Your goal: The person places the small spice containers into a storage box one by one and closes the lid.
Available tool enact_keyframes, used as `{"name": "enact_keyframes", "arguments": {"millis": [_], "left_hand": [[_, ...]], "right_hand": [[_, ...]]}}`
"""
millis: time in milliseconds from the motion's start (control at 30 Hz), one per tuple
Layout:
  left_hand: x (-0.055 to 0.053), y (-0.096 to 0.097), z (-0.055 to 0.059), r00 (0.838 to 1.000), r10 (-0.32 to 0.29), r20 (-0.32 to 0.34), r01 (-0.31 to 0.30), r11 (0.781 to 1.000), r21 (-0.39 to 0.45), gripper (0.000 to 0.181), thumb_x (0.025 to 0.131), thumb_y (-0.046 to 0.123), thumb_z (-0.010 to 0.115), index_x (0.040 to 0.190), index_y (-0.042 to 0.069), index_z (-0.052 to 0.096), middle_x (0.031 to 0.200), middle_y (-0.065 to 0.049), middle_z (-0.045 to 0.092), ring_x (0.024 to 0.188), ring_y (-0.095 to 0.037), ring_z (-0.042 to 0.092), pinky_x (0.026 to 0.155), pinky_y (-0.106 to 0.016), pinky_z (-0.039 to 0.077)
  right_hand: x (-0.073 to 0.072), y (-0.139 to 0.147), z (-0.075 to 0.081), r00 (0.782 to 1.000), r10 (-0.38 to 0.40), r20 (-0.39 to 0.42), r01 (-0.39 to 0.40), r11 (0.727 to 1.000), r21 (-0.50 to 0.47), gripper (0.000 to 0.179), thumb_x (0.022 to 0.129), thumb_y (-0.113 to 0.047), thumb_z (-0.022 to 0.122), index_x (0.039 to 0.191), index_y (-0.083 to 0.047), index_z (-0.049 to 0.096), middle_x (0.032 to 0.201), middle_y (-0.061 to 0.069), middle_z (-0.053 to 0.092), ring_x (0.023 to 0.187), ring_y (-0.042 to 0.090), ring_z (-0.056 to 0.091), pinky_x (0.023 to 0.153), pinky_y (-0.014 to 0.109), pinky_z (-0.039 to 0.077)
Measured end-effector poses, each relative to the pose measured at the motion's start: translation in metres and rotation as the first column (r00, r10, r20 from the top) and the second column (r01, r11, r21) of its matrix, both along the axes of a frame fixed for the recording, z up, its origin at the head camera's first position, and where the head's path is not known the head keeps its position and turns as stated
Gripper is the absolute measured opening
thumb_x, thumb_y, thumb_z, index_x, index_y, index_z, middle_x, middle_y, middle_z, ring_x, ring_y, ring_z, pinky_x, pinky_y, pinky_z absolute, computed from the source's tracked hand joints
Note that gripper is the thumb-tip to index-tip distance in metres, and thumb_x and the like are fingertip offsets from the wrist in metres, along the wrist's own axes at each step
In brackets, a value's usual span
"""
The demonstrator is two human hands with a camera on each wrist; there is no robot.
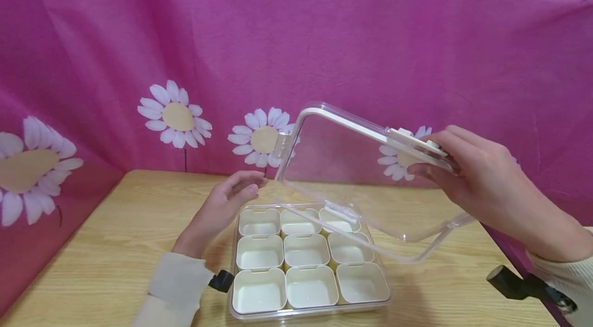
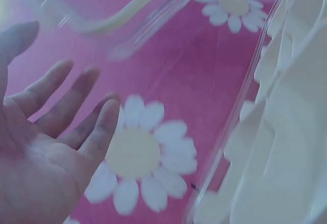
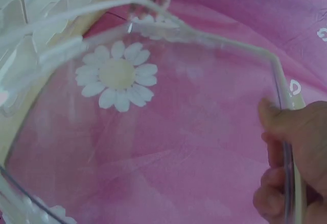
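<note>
My right hand (image 1: 491,183) grips a clear plastic lid (image 1: 347,122) by its edge, next to a white latch (image 1: 410,137). The lid hangs tilted in the air above a clear box (image 1: 324,310), apart from most of it. Inside the box stand cream-coloured square cups (image 1: 307,251) in three rows of three, with nothing visible in them. My left hand (image 1: 221,208) hovers by the box's back left corner, near the lid's left edge. Its fingers are loosely bent and hold nothing, as the left wrist view shows. In the right wrist view the thumb (image 3: 286,122) presses the lid's rim.
A light wooden table (image 1: 116,244) lies under the box. Behind it hangs a magenta cloth (image 1: 231,33) printed with white daisies (image 1: 176,116), which also covers the left side. Dark camera mounts (image 1: 507,283) sit at the wrists.
</note>
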State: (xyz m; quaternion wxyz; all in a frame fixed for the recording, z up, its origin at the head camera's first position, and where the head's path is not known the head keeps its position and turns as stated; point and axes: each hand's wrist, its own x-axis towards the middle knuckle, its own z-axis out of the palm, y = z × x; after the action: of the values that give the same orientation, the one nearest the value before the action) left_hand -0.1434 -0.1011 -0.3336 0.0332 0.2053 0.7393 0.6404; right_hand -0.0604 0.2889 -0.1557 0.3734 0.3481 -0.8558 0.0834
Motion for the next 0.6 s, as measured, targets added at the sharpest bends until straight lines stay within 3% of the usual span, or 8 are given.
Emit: {"name": "enact_keyframes", "arguments": {"millis": [133,267,333,400,600], "left_hand": [[0.01,0.013,0.011,0.997,-0.046,-0.068,0.047,0.999,0.016,0.044,0.105,0.027,0.06,0.147,0.018,0.05,0.147,-0.01,0.06,0.141,-0.032,0.056,0.115,-0.051,0.047],[0.019,0.02,0.019,0.989,-0.065,-0.132,0.069,0.997,0.028,0.04,0.106,0.024,0.059,0.145,0.016,0.053,0.131,-0.014,0.07,0.127,-0.027,0.066,0.111,-0.051,0.051],[0.024,0.022,0.023,0.984,-0.048,-0.17,0.052,0.998,0.024,0.036,0.106,0.024,0.057,0.141,0.016,0.057,0.117,-0.014,0.075,0.11,-0.021,0.072,0.103,-0.047,0.055],[0.028,0.024,0.025,0.975,-0.027,-0.22,0.033,0.999,0.024,0.032,0.107,0.025,0.055,0.136,0.012,0.06,0.105,-0.015,0.077,0.095,-0.015,0.074,0.091,-0.04,0.057],[0.034,0.029,0.025,0.925,0.084,-0.37,-0.031,0.989,0.146,0.03,0.109,0.022,0.052,0.12,-0.002,0.066,0.079,-0.023,0.074,0.063,-0.007,0.072,0.061,-0.029,0.058]], "right_hand": [[-0.005,-0.005,0.004,0.999,0.03,0.029,-0.031,0.999,0.022,0.057,0.095,-0.065,0.049,0.087,-0.011,0.063,0.074,-0.01,0.049,0.066,-0.003,0.041,0.059,0.014,0.034],[-0.005,-0.008,0.007,0.986,0.053,0.156,-0.051,0.999,-0.017,0.027,0.094,-0.043,0.07,0.087,-0.018,0.064,0.074,-0.014,0.051,0.063,-0.004,0.041,0.057,0.011,0.034],[-0.005,-0.01,0.007,0.975,0.069,0.213,-0.063,0.997,-0.035,0.015,0.089,-0.026,0.08,0.089,-0.02,0.066,0.073,-0.015,0.052,0.062,-0.004,0.043,0.056,0.011,0.036],[-0.006,-0.013,0.006,0.964,0.079,0.256,-0.071,0.997,-0.043,0.019,0.085,-0.012,0.083,0.091,-0.021,0.067,0.074,-0.015,0.055,0.062,-0.004,0.044,0.056,0.012,0.039],[-0.014,-0.019,0.004,0.96,0.07,0.27,-0.065,0.997,-0.029,0.018,0.087,-0.014,0.082,0.092,-0.023,0.067,0.074,-0.017,0.056,0.061,-0.003,0.044,0.054,0.013,0.038]]}}
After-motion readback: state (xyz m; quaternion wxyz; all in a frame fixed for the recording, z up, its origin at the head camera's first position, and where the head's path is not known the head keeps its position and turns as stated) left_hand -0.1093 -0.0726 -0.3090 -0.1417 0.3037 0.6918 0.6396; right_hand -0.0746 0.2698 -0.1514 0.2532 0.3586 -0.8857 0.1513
